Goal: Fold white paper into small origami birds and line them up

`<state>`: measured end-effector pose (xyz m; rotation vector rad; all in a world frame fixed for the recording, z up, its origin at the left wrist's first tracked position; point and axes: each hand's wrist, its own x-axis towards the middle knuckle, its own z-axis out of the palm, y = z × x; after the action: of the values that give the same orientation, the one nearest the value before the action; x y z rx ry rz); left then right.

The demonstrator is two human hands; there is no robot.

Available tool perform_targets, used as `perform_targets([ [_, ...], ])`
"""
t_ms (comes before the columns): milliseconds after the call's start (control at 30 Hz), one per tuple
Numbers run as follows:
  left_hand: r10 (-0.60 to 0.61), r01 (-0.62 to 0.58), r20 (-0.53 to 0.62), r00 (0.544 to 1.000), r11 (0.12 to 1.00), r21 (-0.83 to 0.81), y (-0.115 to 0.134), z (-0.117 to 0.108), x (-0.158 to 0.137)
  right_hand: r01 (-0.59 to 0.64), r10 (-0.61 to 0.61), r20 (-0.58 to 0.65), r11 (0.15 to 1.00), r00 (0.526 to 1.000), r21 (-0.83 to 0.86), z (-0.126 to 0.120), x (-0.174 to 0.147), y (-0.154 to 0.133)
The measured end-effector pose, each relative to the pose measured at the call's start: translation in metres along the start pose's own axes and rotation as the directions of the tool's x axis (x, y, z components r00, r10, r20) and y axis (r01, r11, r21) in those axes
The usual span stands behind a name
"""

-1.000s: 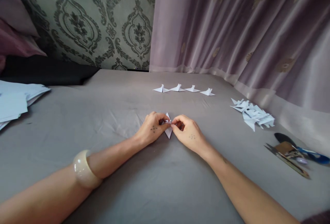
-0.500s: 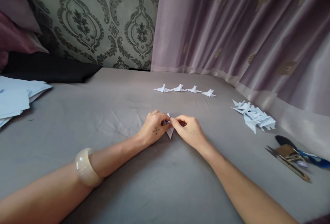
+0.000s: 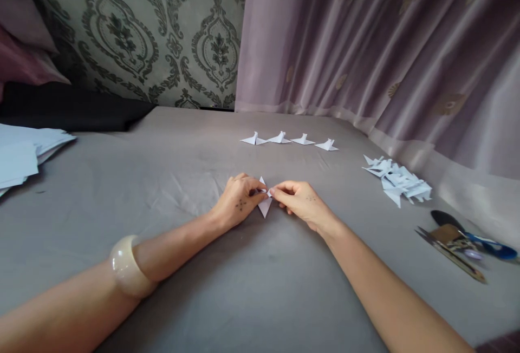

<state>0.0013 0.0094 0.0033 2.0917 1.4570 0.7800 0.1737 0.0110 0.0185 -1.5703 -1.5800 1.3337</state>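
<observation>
A small white folded paper bird [image 3: 265, 208] is between my hands, its pointed wings sticking out above and below the fingers. My left hand [image 3: 239, 197] is closed on its left side, thumb and fingers pinching the middle. From the right, my right hand [image 3: 299, 199] pinches a small tip of the paper between thumb and forefinger. My fingers cover part of the bird's body. Farther back, a row of several finished paper birds [image 3: 281, 137] stands on the grey sheet [image 3: 227, 288].
A heap of folded white paper pieces [image 3: 400, 181] lies at the right near the curtain [image 3: 300, 39]. Closer in are a pencil [image 3: 455, 258] and blue-handled scissors [image 3: 493, 246]. White paper sheets [image 3: 18, 152] and a black cloth [image 3: 77, 108] lie at the left.
My right hand has turned slightly and drawn a little right, so its thumb and forefinger now show the small paper tip. The whole view has shifted slightly.
</observation>
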Motion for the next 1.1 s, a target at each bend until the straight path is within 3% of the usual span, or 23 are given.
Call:
perform_targets([
  [367, 0.083, -0.083, 0.015, 0.996, 0.996, -0.018, -0.007, 0.004, 0.000, -0.069, 0.069, -0.007, 0.998, 0.998, 0.013, 0.000, 0.004, 0.002],
  [733, 0.030, -0.032, -0.015, 0.999, 0.995, -0.092, -0.002, 0.001, 0.000, -0.131, 0.131, -0.008, 0.991, 0.991, 0.034, -0.004, 0.009, 0.003],
  [1100, 0.054, -0.056, -0.038, 0.998, 0.997, -0.057, -0.003, 0.003, -0.001, -0.150, 0.148, 0.029, 0.986, 0.988, 0.076, -0.008, 0.014, 0.006],
])
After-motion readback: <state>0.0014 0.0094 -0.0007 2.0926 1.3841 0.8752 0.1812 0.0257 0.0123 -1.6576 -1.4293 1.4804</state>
